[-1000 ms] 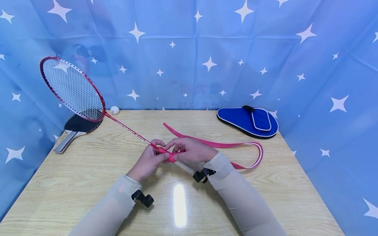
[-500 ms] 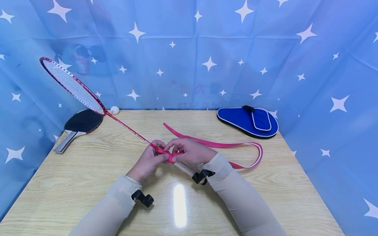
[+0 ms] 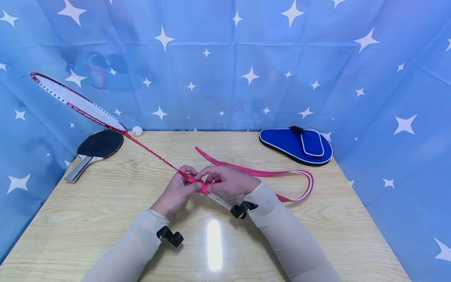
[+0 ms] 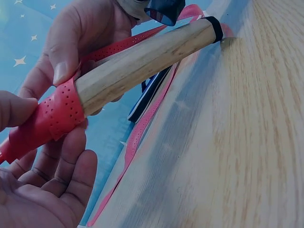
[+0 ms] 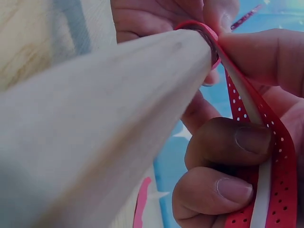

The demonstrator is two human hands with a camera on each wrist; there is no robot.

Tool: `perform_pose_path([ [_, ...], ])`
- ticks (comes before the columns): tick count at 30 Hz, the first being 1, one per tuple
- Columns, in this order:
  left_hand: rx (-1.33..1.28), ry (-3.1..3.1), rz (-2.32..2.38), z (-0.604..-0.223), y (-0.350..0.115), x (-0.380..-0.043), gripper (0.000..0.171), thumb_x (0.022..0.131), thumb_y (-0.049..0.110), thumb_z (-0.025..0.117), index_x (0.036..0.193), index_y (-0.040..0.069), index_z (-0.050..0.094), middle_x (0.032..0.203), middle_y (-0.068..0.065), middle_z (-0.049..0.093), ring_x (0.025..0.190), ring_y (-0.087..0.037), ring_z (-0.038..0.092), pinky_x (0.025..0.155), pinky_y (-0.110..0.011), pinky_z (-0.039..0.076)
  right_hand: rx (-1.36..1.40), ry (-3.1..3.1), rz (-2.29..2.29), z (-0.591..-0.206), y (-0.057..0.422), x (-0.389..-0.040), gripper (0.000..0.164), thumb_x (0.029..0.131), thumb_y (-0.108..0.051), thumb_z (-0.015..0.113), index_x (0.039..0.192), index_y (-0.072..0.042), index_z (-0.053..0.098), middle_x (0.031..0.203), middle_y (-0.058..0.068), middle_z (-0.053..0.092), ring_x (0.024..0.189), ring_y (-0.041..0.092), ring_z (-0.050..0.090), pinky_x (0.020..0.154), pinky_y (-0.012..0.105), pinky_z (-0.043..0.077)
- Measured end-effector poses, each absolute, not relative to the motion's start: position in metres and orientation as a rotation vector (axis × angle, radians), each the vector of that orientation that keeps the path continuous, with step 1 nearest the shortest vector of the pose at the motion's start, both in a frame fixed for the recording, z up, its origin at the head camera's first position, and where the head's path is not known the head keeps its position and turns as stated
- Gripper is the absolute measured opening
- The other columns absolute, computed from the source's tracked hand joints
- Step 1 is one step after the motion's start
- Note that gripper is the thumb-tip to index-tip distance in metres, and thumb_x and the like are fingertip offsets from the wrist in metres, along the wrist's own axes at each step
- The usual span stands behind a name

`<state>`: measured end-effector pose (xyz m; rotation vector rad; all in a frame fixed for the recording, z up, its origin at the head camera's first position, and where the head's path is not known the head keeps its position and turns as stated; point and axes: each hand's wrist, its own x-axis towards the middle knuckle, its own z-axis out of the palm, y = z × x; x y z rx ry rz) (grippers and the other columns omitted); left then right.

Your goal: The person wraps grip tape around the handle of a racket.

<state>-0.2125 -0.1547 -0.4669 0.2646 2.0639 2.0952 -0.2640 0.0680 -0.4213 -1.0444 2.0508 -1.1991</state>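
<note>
A red badminton racket slants up to the left over the table, its stringed head seen nearly edge-on. My left hand grips it at the top of the handle, where red perforated grip tape is wound around. Bare wood shows on the rest of the handle, down to a black-edged butt. Thumb and fingers of my right hand pinch the tape right at the edge of the winding. Part of the strip, with a white middle band, runs through my right palm. Its loose tail loops over the table at the right.
A black table tennis paddle lies at the back left, with a white ball near it. At the back right is a blue paddle case. A blue star-patterned curtain stands behind the wooden table.
The racket has turned about its shaft: its string face narrowed from a broad oval, and the head's tip has shifted left. Both hands have stayed nearly in place.
</note>
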Motion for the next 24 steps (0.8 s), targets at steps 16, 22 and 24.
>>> perform_pose_path([
  [16, 0.267, 2.082, 2.098, -0.465, -0.1558, -0.2113, 0.062, 0.097, 0.005, 0.071, 0.144, 0.015, 0.031, 0.121, -0.023, 0.064, 0.1, -0.022, 0.069, 0.088, -0.026, 0.059, -1.052, 2.06, -1.154, -0.4187, 0.0681, -0.2638, 0.045, 0.098, -0.017, 0.075, 0.139, -0.029, 0.061, 0.122, 0.003, 0.07, 0.107, 0.018, 0.068, 0.093, 0.036, 0.059],
  [22, 0.268, 2.109, 2.063, -0.4661, -0.1571, -0.2122, 0.062, 0.098, 0.005, 0.069, 0.145, 0.011, 0.03, 0.115, -0.017, 0.067, 0.1, -0.022, 0.07, 0.089, -0.026, 0.059, -1.053, 2.055, -1.156, -0.4206, 0.0677, -0.2641, 0.052, 0.1, -0.019, 0.075, 0.147, -0.029, 0.057, 0.114, 0.003, 0.072, 0.101, 0.019, 0.07, 0.085, 0.037, 0.06],
  [24, 0.268, 2.105, 2.059, -0.4663, -0.1575, -0.2124, 0.063, 0.098, 0.004, 0.069, 0.147, 0.009, 0.029, 0.119, -0.021, 0.066, 0.1, -0.021, 0.069, 0.089, -0.025, 0.059, -1.048, 2.036, -1.169, -0.4214, 0.068, -0.2642, 0.052, 0.101, -0.017, 0.073, 0.149, -0.028, 0.057, 0.117, 0.007, 0.073, 0.101, 0.019, 0.07, 0.085, 0.036, 0.06],
])
